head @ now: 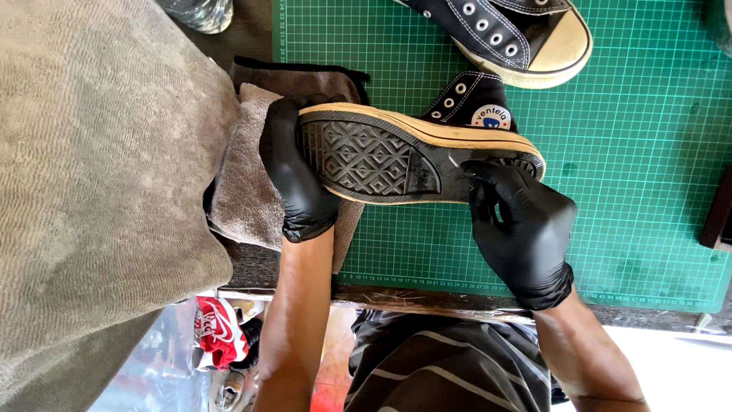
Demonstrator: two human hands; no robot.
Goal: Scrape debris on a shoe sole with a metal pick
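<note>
Blanket: large grey-brown fabric (99,152) covering the left side of the view, overlapping the worktop's left edge.
Cutting mat: green gridded mat (633,152) spread over the worktop, reaching its near edge; it serves as the working surface under the shoes.
Worktop: dark wooden edge (427,297) visible along the near side below the mat.
Towel: brown folded cloth (244,191) at the mat's left edge, lying beneath the toe end of the held shoe, seemingly as padding.
Held sneaker: black high-top sneaker (381,152) tipped on its side near the mat's near-left corner, sole turned toward the camera, probably so the tread and cream rim can be reached.
Second sneaker: matching black sneaker (526,38) at the mat's far edge, well apart from the hands, untouched.
Left hand: black-gloved left hand (293,175) wrapped around the toe end, fingers closed on the sneaker, steadying it against the towel.
Right hand: black-gloved right hand (522,225) at the heel end, fingertips (484,172) curled and pressed on the heel tread; whether they pinch something small cannot be told.
Sneaker relative to fingers: spans between both hands, toe in the left grip, heel under the right fingertips.
</note>
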